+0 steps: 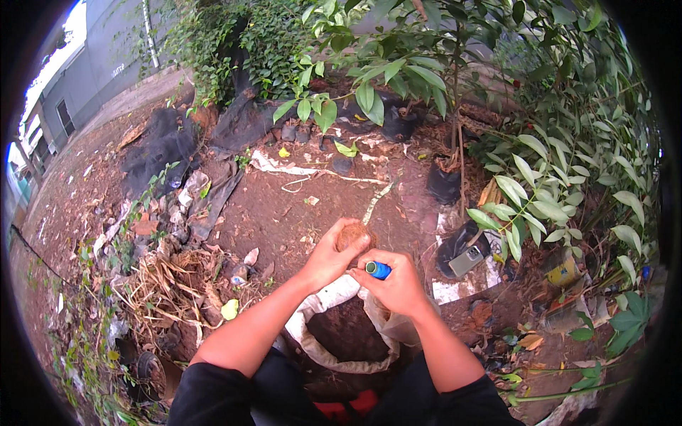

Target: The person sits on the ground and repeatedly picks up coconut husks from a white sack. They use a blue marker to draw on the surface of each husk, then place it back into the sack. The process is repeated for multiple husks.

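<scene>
My left hand [328,254] is wrapped around a brown, fibrous ball [355,235]. A pale, mottled stem [373,204] extends from the ball's far side; whether it is fixed in the ball I cannot tell. Close beside it, my right hand [399,284] grips a spool of blue thread [378,270], its hollow end facing up. Any strand between spool and ball is too fine to make out. Below both hands, between my legs, stands a white sack [304,328] with its rim rolled open and dark soil [348,332] inside.
A phone [469,260] rests on a black plant bag [455,245] to the right. Potted leafy plants [547,184] crowd that side. Dry straw [167,284] and black netting [160,153] lie on the left. A pale strip [284,167] crosses the bare ground ahead.
</scene>
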A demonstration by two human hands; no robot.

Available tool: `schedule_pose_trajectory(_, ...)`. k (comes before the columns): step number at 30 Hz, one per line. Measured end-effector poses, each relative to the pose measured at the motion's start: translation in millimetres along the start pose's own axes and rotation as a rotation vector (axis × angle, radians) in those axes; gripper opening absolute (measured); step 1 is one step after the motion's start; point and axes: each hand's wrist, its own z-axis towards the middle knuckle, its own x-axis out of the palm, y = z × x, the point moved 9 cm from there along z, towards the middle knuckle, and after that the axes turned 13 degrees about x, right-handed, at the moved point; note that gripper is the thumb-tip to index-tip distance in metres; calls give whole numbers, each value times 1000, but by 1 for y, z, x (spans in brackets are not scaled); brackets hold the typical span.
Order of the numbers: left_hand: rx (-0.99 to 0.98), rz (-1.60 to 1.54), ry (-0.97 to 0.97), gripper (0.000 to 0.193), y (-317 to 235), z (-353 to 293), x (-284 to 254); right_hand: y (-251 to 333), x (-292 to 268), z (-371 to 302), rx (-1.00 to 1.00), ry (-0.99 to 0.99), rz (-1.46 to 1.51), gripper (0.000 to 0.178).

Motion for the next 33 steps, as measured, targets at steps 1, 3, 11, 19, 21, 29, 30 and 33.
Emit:
schedule_pose_trajectory(1,-44,-61,-17,46,7,0,-1,5,-3,-1,-35,-13,8,18)
schedule_pose_trajectory(3,-129,-183,-61,44,19,-1,-6,17,-9,-3,-110,-28,22,21)
schedule_pose_trajectory(11,-73,-85,63,44,18,-4,7,-15,-18,14,41,17,226,19)
schedule_pose_trajectory(19,-141,145,220,55,7,-14,12,-14,-22,13,73,-40,-13,15)
schedule_pose_trajectory(21,-102,175,295,56,8,-15,17,-22,-25,16,52,-28,7,15)
schedule_pose_trajectory(29,97,404,594,58,-2,-27,32,-48,-61,26,234,-70,78,18)
schedule_pose_trajectory(30,129,404,637,57,-1,-28,34,-44,-63,26,207,-60,-3,18)
schedule_pose_trajectory(33,117,396,767,54,6,-33,41,-42,-65,29,168,43,-83,17)
